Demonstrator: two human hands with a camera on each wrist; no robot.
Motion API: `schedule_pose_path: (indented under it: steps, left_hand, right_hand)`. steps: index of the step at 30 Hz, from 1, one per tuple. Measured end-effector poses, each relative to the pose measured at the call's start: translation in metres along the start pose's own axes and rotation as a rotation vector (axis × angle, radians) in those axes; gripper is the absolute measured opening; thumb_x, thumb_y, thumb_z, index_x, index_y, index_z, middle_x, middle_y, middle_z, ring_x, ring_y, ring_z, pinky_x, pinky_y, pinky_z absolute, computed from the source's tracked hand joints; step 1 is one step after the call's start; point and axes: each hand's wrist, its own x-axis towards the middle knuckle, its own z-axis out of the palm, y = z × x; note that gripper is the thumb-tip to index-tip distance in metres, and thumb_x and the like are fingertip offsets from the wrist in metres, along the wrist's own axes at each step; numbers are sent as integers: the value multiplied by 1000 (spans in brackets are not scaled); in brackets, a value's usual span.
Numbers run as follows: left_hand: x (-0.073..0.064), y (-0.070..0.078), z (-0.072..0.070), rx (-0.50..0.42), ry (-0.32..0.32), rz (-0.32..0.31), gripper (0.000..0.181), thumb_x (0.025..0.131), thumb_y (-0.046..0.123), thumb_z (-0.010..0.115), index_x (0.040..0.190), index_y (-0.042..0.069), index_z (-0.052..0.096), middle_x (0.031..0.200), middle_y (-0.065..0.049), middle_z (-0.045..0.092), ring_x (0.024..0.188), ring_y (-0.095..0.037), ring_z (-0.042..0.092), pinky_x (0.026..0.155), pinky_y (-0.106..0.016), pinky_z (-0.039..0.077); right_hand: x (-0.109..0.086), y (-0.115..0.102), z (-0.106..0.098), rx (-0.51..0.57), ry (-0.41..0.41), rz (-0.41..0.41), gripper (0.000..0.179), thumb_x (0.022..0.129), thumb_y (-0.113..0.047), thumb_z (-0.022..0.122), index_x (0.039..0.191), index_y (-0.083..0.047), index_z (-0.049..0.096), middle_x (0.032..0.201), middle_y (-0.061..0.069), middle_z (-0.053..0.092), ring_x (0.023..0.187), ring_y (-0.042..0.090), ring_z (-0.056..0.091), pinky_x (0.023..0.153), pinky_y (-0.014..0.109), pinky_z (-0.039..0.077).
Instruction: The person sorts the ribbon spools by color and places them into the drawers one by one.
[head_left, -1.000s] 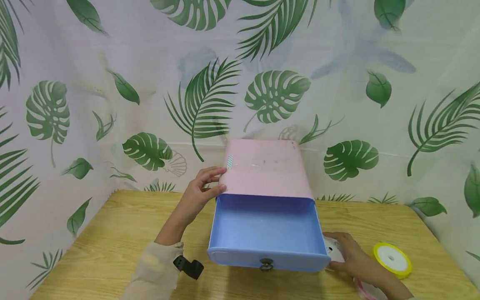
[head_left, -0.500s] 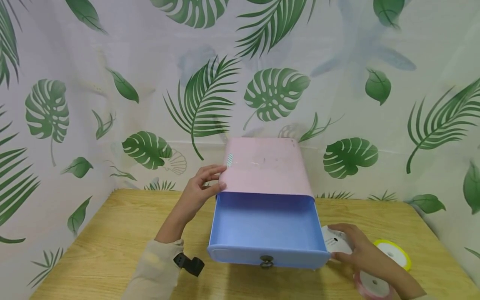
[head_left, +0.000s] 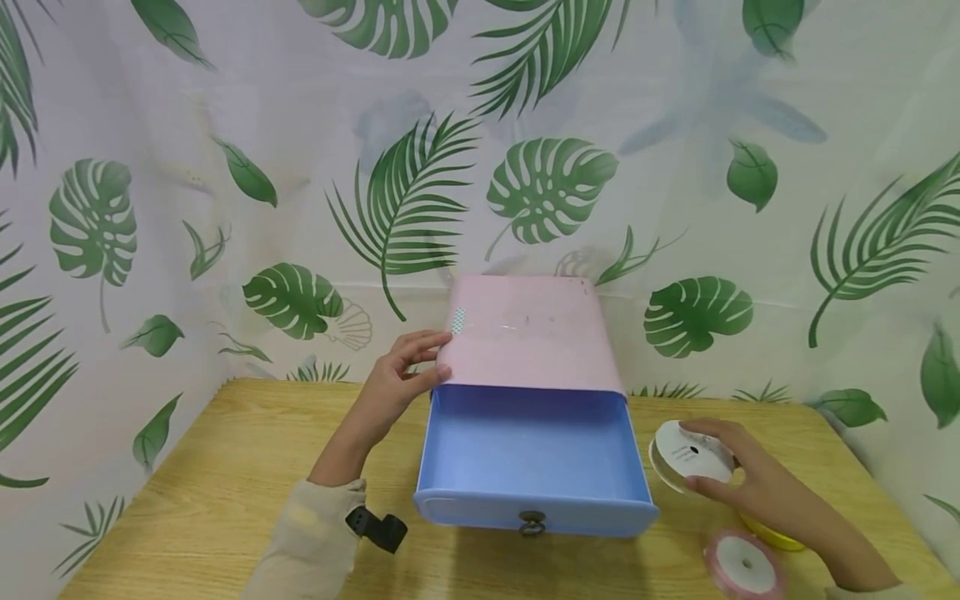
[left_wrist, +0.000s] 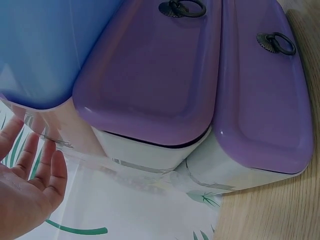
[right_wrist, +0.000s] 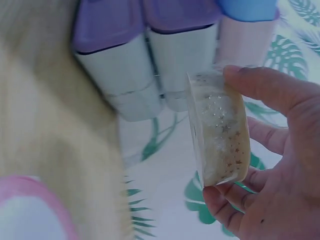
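Note:
My right hand (head_left: pixel 757 479) holds a white-sided ribbon spool (head_left: pixel 690 454) by its edge, to the right of the blue drawer. In the right wrist view thumb and fingers span the spool (right_wrist: pixel 220 130), which carries pale ribbon with small gold stars. My left hand (head_left: pixel 405 371) rests its fingertips against the left side of the pink top unit (head_left: pixel 532 333) of a drawer stack. In the left wrist view its fingers (left_wrist: pixel 52 172) are loosely bent beside that wall. The blue drawer (head_left: pixel 536 450) is pulled out, and its inside holds nothing.
A pink ribbon spool (head_left: pixel 745 564) lies on the wooden table (head_left: pixel 247 467) at the front right. A yellow spool (head_left: pixel 776 533) is partly hidden under my right forearm. Two purple drawers (left_wrist: pixel 150 65) with ring handles sit pushed in below the blue one. A leaf-print cloth (head_left: pixel 555 100) hangs behind.
My right hand has moved right, carrying the white-sided spool away from the drawer's side. The pink spool has come into fuller view, and the yellow one is more covered. My left hand stays put.

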Motion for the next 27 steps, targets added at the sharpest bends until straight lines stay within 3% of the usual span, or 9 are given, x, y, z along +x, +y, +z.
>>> schedule_pose_path:
  steps: [7, 12, 16, 19, 22, 24, 27]
  left_hand:
    - [0, -1, 0, -10, 2, -22, 49, 91, 17, 63, 138, 9, 52, 148, -9, 38, 130, -34, 43, 92, -30, 45]
    - [1, 1, 2, -22, 11, -21, 49, 90, 16, 63, 138, 9, 53, 147, -9, 38, 130, -34, 43, 92, -30, 46]
    - [1, 3, 5, -34, 8, -15, 49, 90, 17, 64, 138, 9, 53, 148, -9, 38, 130, -34, 43, 94, -33, 46]
    - [2, 3, 6, -34, 7, -16, 50, 90, 18, 64, 138, 9, 53, 148, -8, 38, 130, -33, 43, 95, -36, 47]
    - [1, 3, 5, -33, 15, -20, 49, 90, 17, 64, 138, 9, 53, 147, -8, 39, 130, -33, 44, 96, -37, 47]
    - [0, 2, 4, -30, 19, -24, 49, 90, 17, 63, 138, 9, 53, 147, -8, 39, 130, -33, 44, 96, -37, 47]
    - [-1, 2, 2, -27, 25, -27, 49, 90, 16, 64, 137, 9, 53, 147, -8, 39, 130, -33, 44, 96, -38, 46]
  right_hand:
    - [3, -8, -15, 10, 46, -39, 60, 83, -17, 75, 137, -14, 48, 135, 10, 47, 104, -16, 32, 76, 16, 41]
    - [2, -14, -22, 30, 90, -91, 62, 82, -12, 75, 137, -17, 48, 134, -18, 43, 107, -15, 36, 78, 11, 38]
    - [2, -22, -28, 40, 123, -107, 63, 81, -10, 76, 137, -17, 48, 133, -26, 41, 108, -16, 37, 80, 5, 35]
    - [4, -27, -32, 37, 143, -84, 65, 81, -11, 76, 139, -15, 46, 135, -19, 42, 108, -18, 35, 81, 2, 32]
    - [6, -33, -36, 27, 133, -35, 70, 83, -16, 76, 143, -17, 41, 139, -4, 44, 107, -19, 33, 80, 2, 31]
    - [8, -38, -38, 25, 122, -11, 72, 84, -18, 75, 146, -18, 38, 140, 10, 45, 113, -6, 40, 79, 3, 32]
    - [11, -46, -41, 2, 117, 2, 75, 84, -21, 75, 148, -20, 35, 140, 15, 45, 113, 17, 48, 78, 5, 32]
